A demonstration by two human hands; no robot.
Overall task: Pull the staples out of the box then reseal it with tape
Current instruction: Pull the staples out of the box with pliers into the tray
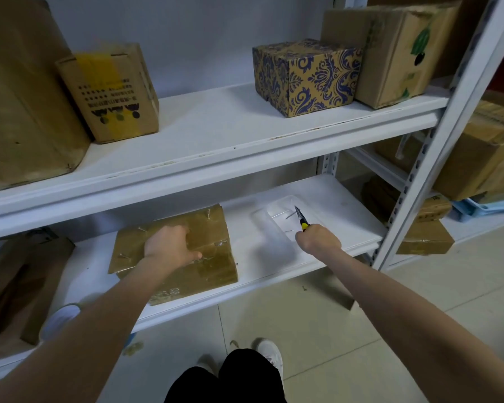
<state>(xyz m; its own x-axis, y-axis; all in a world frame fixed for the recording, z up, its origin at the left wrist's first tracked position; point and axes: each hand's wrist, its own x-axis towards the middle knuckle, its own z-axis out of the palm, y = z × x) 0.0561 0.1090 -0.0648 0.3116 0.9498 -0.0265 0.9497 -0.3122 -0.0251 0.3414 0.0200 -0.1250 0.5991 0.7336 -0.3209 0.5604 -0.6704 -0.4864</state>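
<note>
right hand: fingers wrapped round the yellow-and-black-handled metal pliers, tip over the clear rectangular plastic tray; whether the tip holds a staple cannot be told. loose metal staples lie in the tray.

left hand: fingers lightly bent, pressing on top, gripping nothing.

flat brown cardboard box: on the white lower shelf, just beside the tray; raised staples remain.

step judged: staple removal, mid-way, dropping one off. next: pliers go to the box, nip a remaining staple, lever upward.
</note>
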